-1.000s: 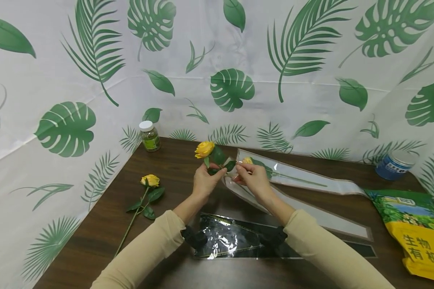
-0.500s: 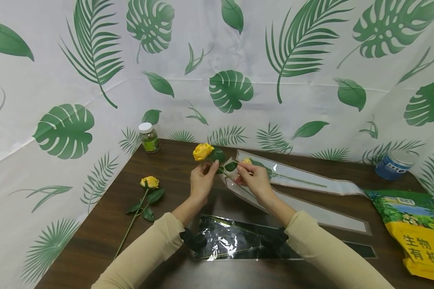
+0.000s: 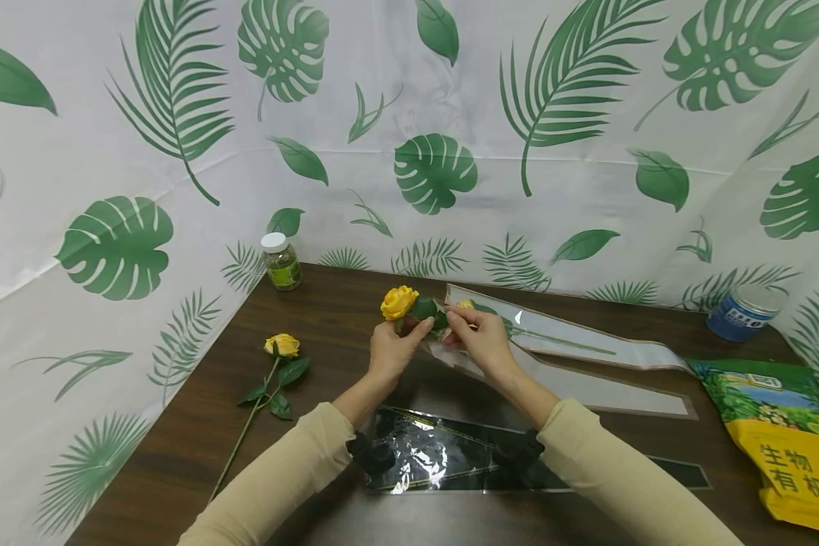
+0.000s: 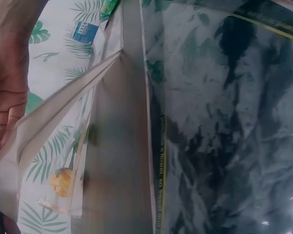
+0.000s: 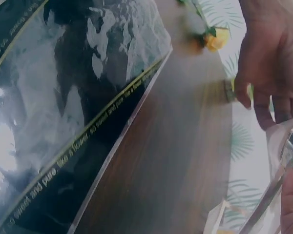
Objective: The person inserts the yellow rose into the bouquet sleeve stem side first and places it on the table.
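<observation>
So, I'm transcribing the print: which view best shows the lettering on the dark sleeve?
The right wrist view: there the gold lettering is largest and mostly readable. The left wrist view shows it as smaller, turned lines, partly legible; in the head view it is only thin, unreadable lines.

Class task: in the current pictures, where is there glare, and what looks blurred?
Head view: white glare on the dark sleeve, the held rose fairly clear; left wrist view: duller, the blue tin too soft to read; right wrist view: strong glare at the left edge, the jar blurred.
</observation>
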Available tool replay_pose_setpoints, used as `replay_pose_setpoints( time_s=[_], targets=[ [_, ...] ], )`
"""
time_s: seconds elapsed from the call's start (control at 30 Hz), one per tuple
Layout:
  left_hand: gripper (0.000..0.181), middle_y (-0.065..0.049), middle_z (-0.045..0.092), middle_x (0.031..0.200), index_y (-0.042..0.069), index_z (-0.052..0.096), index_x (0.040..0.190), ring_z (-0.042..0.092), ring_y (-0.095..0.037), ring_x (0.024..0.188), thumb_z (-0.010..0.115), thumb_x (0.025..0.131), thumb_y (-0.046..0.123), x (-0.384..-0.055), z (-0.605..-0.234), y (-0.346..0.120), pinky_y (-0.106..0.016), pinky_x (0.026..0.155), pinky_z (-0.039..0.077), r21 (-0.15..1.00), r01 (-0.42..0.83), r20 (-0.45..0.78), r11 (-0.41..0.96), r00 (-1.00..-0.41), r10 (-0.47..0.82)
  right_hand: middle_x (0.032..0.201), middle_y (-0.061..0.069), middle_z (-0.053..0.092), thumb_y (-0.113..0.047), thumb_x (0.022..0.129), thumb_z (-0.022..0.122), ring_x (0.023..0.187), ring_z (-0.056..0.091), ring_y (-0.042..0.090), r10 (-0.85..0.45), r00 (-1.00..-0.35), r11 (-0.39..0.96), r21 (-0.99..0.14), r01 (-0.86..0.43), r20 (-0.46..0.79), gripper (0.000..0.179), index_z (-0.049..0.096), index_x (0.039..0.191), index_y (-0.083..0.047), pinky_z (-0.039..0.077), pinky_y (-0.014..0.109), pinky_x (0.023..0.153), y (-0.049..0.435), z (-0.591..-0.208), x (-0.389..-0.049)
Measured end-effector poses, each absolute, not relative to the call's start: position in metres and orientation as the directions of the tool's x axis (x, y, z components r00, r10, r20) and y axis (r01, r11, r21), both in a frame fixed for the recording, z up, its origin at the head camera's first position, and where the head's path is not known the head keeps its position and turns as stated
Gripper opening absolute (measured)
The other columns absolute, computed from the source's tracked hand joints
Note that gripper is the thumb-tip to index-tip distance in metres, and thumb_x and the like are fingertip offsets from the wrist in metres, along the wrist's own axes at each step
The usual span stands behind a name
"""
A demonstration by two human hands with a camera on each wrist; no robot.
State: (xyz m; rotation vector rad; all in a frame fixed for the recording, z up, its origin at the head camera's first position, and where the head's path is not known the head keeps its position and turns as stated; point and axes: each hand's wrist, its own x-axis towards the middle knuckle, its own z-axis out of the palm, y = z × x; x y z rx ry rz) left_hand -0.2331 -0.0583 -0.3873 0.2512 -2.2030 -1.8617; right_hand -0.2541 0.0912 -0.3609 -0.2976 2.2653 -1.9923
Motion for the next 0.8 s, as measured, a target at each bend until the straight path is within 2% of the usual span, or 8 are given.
replay_pose_setpoints(
  time_s=[0.1, 0.2, 0.27, 0.4, 0.53, 0.63, 0.8],
  targets=[
    [0.037, -0.014, 0.068, 0.1, -0.002, 0.064, 0.106, 0.058, -0.018, 0.088, 0.066, 0.088, 0.031, -0.2309, -0.3884, -0.0575, -0.033, 0.077, 0.049, 0.988, 0.044, 0.087, 0.15, -0.951, -0.297, 0.074, 0.002, 0.063, -0.009, 0.097, 0.051, 0.063, 0.063, 0.007, -0.219, -0.975, 0.109, -0.991, -0.072, 0.047, 0.033, 0.055, 0.126, 0.007, 0.056, 0.025, 0.066, 0.093, -0.3624, -0.2553],
    [0.045, -0.018, 0.061, 0.119, -0.002, 0.05, 0.125, 0.058, -0.024, 0.109, 0.061, 0.092, 0.028, -0.2289, -0.3892, -0.057, -0.039, 0.092, 0.047, 0.993, 0.087, 0.107, 0.078, -0.943, -0.315, 0.078, 0.003, 0.062, -0.009, 0.098, 0.05, 0.064, 0.063, 0.007, -0.216, -0.975, 0.102, -0.992, -0.068, 0.045, 0.033, 0.054, 0.126, 0.007, 0.056, 0.024, 0.066, 0.0956, -0.3636, -0.2567],
    [0.049, -0.019, 0.057, 0.125, 0.001, 0.041, 0.132, 0.056, -0.027, 0.114, 0.059, 0.094, 0.025, -0.2287, -0.3902, -0.057, -0.041, 0.094, 0.046, 0.993, 0.116, 0.113, 0.01, -0.94, -0.321, 0.081, 0.005, 0.062, -0.009, 0.098, 0.049, 0.064, 0.063, 0.007, -0.214, -0.976, 0.099, -0.993, -0.066, 0.043, 0.033, 0.054, 0.126, 0.008, 0.056, 0.024, 0.067, 0.0969, -0.3636, -0.2575],
    [0.051, -0.02, 0.058, 0.125, 0.005, 0.037, 0.136, 0.057, -0.026, 0.11, 0.06, 0.093, 0.019, -0.2283, -0.3912, -0.0575, -0.038, 0.089, 0.05, 0.986, 0.149, 0.116, -0.075, -0.934, -0.338, 0.083, 0.006, 0.061, -0.009, 0.098, 0.049, 0.064, 0.064, 0.007, -0.211, -0.977, 0.083, -0.995, -0.054, 0.036, 0.033, 0.054, 0.126, 0.008, 0.056, 0.024, 0.066, 0.0974, -0.3624, -0.2577],
    [0.047, -0.021, 0.061, 0.119, 0.006, 0.041, 0.133, 0.06, -0.024, 0.103, 0.062, 0.091, 0.015, -0.2293, -0.3923, -0.0586, -0.038, 0.084, 0.053, 0.98, 0.175, 0.132, -0.097, -0.929, -0.345, 0.081, 0.005, 0.061, -0.008, 0.097, 0.05, 0.063, 0.064, 0.007, -0.209, -0.977, 0.07, -0.996, -0.049, 0.034, 0.033, 0.053, 0.125, 0.01, 0.056, 0.023, 0.065, 0.0971, -0.3631, -0.2577],
    [0.043, -0.021, 0.063, 0.115, 0.002, 0.046, 0.127, 0.063, -0.023, 0.096, 0.065, 0.089, 0.013, -0.231, -0.3939, -0.0596, -0.04, 0.081, 0.054, 0.978, 0.188, 0.148, -0.089, -0.928, -0.342, 0.08, 0.005, 0.061, -0.008, 0.098, 0.049, 0.062, 0.063, 0.006, -0.208, -0.977, 0.064, -0.997, -0.047, 0.033, 0.034, 0.053, 0.125, 0.011, 0.055, 0.022, 0.064, 0.0971, -0.3643, -0.2584],
    [0.04, -0.022, 0.066, 0.108, -0.002, 0.052, 0.119, 0.067, -0.024, 0.086, 0.069, 0.085, 0.011, -0.2317, -0.3976, -0.0599, -0.035, 0.074, 0.056, 0.981, 0.193, 0.173, -0.035, -0.934, -0.312, 0.076, 0.002, 0.059, -0.009, 0.098, 0.049, 0.06, 0.062, 0.005, -0.191, -0.981, 0.067, -0.997, -0.028, 0.014, 0.034, 0.053, 0.125, 0.012, 0.055, 0.021, 0.062, 0.0977, -0.3651, -0.2591]
  ],
)
